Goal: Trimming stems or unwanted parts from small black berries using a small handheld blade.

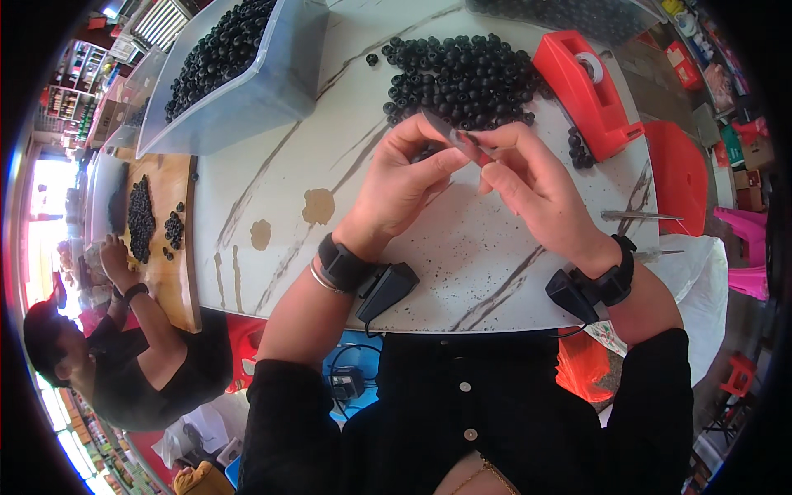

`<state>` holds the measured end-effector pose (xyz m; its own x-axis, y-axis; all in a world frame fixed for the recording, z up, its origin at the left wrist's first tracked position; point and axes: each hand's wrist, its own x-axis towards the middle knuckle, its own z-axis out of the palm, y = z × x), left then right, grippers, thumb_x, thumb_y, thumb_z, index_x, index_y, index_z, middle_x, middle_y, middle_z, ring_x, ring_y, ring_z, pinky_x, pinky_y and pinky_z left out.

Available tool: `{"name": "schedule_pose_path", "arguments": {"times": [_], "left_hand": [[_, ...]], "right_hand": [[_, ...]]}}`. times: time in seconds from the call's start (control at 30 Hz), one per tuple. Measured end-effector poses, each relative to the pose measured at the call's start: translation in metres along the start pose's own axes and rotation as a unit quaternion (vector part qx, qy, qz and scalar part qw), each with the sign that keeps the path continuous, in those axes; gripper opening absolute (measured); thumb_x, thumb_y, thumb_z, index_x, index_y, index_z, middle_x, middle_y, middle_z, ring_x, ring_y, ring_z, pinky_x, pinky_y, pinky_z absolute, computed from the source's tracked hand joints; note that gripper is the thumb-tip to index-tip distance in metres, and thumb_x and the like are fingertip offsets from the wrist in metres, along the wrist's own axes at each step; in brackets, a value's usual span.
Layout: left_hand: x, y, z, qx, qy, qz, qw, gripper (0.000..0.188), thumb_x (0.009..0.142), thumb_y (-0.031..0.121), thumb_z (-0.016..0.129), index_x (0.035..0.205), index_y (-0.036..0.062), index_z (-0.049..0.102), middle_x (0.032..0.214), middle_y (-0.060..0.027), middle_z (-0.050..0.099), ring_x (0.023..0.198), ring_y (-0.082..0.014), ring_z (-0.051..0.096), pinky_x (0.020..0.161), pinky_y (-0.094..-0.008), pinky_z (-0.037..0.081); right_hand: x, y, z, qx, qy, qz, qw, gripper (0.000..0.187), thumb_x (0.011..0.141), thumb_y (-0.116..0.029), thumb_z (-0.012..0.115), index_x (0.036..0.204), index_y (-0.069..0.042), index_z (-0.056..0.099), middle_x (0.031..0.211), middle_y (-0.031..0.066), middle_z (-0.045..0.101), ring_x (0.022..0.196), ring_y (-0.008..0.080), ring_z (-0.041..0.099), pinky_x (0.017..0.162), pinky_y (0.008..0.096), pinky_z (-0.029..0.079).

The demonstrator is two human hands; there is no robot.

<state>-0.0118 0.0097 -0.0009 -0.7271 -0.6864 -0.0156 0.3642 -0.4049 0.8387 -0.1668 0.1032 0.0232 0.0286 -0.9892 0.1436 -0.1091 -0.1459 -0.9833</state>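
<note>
"Black shirt (474, 412) closest, with 2 pale buttons showing. And the hands?"

"There are 2, above the white worktop (272, 198), each with 1 black device at the wrist. The left hand (404, 177) and right hand (536, 186) meet at 1 slim grey-and-red item (472, 148)."

"How are the fingers?"

"Clamped on it, on each hand; the exact contact is partly hidden."

"What lies beyond?"

"Behind them, 1 spread heap of round black pieces (462, 78), too many to count, beside 1 red tape dispenser (582, 99). Near the right wrist lies 1 metal tool (631, 215)."

"Bins?"

"I see 2: 1 clear bin (285, 91) at upper left, holding more pieces, and 1 at the top right."

"Anyone else?"

"Yes, 1 co-worker (173, 346) at the left, by 1 wooden board (169, 285) bearing black pieces."
</note>
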Motion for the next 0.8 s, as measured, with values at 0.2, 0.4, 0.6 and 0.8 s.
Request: {"name": "schedule_pose_path", "arguments": {"times": [0.2,0.4,0.6,0.8], "left_hand": [[-0.001,0.0,-0.01,-0.016,-0.041,-0.001,0.999,0.013,0.078,-0.002,0.059,0.088,0.0062,0.055,0.087,-0.0057,0.062,0.058,-0.0031,0.044,0.047,-0.0155,0.031],[-0.001,0.002,-0.007,-0.023,-0.06,-0.013,0.998,0.012,0.079,-0.002,0.059,0.088,0.0055,0.057,0.086,-0.0067,0.061,0.054,-0.0025,0.041,0.045,-0.0159,0.029],[0.0,0.004,-0.01,-0.023,-0.065,-0.016,0.997,0.009,0.08,0.0,0.059,0.087,0.0053,0.057,0.087,-0.0075,0.062,0.053,-0.0019,0.04,0.043,-0.0149,0.027],[-0.001,-0.001,-0.004,0.051,-0.062,-0.01,0.997,0.008,0.078,0.001,0.062,0.084,0.0053,0.058,0.083,-0.0024,0.06,0.061,-0.0026,0.047,0.048,-0.0155,0.032]], "right_hand": [[0.0,0.003,-0.002,0.013,-0.023,-0.027,0.999,0.022,0.089,-0.01,0.047,0.111,-0.005,0.044,0.084,-0.0003,0.049,0.069,0.0038,0.043,0.06,0.0159,0.035],[0.001,0.005,-0.003,0.011,-0.027,-0.028,0.999,0.02,0.09,-0.012,0.046,0.109,-0.004,0.044,0.082,-0.0006,0.047,0.067,0.0035,0.042,0.058,0.0155,0.034],[0.001,-0.004,0.0,0.155,-0.017,0.083,0.984,0.023,0.093,-0.02,0.041,0.11,-0.006,0.044,0.075,-0.0012,0.048,0.053,-0.0001,0.033,0.047,0.0131,0.026],[0.003,-0.001,-0.001,0.209,-0.007,0.122,0.97,0.022,0.091,-0.023,0.045,0.105,-0.006,0.044,0.074,-0.0015,0.047,0.052,-0.0006,0.032,0.044,0.0136,0.025]]}}
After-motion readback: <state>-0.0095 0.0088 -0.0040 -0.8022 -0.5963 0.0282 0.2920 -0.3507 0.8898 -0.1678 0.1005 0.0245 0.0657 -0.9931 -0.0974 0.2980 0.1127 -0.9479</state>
